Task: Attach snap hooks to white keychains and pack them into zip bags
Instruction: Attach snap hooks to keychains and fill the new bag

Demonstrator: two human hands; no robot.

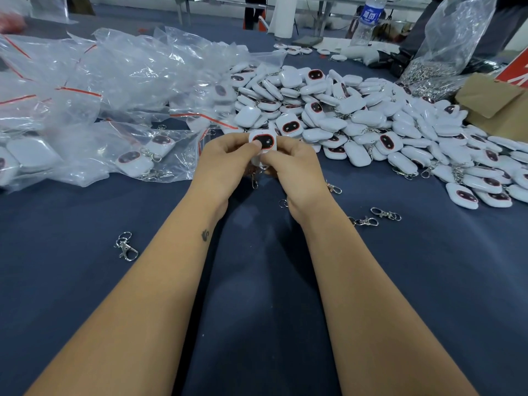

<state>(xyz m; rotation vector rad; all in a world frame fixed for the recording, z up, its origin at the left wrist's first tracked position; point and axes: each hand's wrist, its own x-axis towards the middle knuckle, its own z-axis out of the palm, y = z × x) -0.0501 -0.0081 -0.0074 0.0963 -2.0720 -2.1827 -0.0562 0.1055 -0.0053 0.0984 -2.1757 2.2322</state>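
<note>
Both hands pinch 1 white keychain (264,142): left hand (225,164) at its 9 o'clock, right hand (294,170) at 4 o'clock. Snap hook (254,180) dangles below. Keychain pile (357,115) at 2 o'clock.

Even, soft overhead light leaves only faint shadows on the table (257,281). Glare whitens the plastic bags (114,67). Wide-angle distortion bends the edges.

White keychain (264,142) with dark red-rimmed face upright between my hands, snap hook (254,181) dangling beneath it, loose snap hooks (385,214) on tabletop (257,295), zip bags (100,81) heaped far left
</note>
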